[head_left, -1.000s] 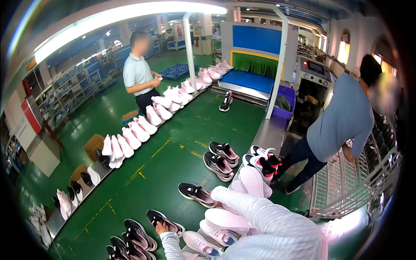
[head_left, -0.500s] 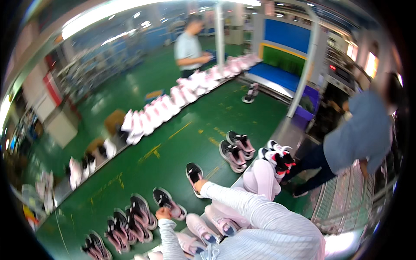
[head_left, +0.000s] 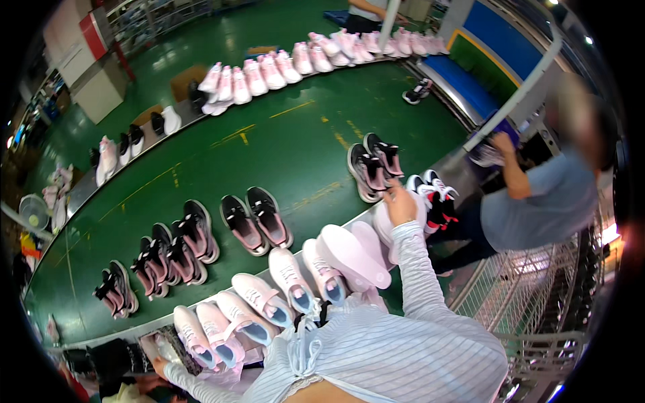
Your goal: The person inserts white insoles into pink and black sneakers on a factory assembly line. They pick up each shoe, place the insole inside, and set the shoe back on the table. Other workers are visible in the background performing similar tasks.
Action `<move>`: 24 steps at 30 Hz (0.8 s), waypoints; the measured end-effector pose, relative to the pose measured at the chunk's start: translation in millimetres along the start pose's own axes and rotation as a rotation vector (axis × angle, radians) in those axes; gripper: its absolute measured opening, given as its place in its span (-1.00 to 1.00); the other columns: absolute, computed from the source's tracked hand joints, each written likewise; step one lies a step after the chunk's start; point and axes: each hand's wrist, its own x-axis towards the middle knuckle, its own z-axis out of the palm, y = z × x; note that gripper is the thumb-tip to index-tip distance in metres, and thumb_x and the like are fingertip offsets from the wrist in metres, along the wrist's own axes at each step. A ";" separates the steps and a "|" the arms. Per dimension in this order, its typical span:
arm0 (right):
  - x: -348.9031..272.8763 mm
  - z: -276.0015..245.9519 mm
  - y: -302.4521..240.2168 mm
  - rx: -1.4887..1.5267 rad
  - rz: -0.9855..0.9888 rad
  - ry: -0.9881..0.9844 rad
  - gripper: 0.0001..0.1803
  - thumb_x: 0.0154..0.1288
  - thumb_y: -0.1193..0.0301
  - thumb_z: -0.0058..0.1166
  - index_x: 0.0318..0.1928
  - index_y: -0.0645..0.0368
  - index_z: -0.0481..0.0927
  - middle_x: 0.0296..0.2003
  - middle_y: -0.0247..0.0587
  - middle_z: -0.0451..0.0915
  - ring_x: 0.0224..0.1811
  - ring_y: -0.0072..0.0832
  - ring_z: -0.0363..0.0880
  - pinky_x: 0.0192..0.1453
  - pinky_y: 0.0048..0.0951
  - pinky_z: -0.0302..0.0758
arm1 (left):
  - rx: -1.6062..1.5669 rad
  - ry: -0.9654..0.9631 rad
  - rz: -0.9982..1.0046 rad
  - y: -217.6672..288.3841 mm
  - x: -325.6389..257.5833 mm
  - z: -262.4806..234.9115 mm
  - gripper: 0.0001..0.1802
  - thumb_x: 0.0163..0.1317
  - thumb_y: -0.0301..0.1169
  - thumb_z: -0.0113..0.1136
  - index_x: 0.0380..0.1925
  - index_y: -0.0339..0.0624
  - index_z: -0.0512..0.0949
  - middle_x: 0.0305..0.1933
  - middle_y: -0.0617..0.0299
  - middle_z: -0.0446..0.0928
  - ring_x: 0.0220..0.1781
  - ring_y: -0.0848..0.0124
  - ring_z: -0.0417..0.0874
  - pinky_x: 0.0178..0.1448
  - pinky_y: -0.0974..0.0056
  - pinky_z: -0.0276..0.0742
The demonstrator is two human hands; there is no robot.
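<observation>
My right hand point(head_left: 401, 205) is at the heel end of a pair of black-and-pink sneakers point(head_left: 367, 176), its fingers closed on the nearer heel. Low at the left, my left hand point(head_left: 160, 366) reaches beside a dark mottled bundle point(head_left: 176, 346) with something pale and clear on it; its fingers are too unclear to read. Another black-and-pink pair point(head_left: 254, 221) stands side by side on the green surface, untouched. Pale pink sneakers point(head_left: 252, 295) with light blue linings line the near edge, and pale pink soles point(head_left: 346, 252) lie between them and my right arm.
More black-and-pink sneakers point(head_left: 175, 252) stand at left. White, black and red sneakers point(head_left: 437, 198) sit right of my right hand. Pink sneakers point(head_left: 259, 74) line the far edge. A co-worker point(head_left: 544, 195) stands at right by a wire rack point(head_left: 531, 289).
Both hands have let go of the two black-and-pink sneakers, which now stand together. My right hand has moved right to another pair; my left has dropped back to the lower left. The view has shifted.
</observation>
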 end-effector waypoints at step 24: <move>-63.0 -28.4 75.3 -0.237 0.660 -0.299 0.01 -0.21 0.13 0.13 0.16 0.26 -0.19 -0.07 0.03 0.33 -0.10 -0.24 0.38 -0.10 -0.35 0.34 | -0.088 -0.740 1.304 346.1 -192.5 170.5 -0.44 -0.22 -0.31 0.18 -0.11 -0.12 0.31 -0.17 0.11 0.34 -0.11 0.17 0.34 -0.09 0.20 0.31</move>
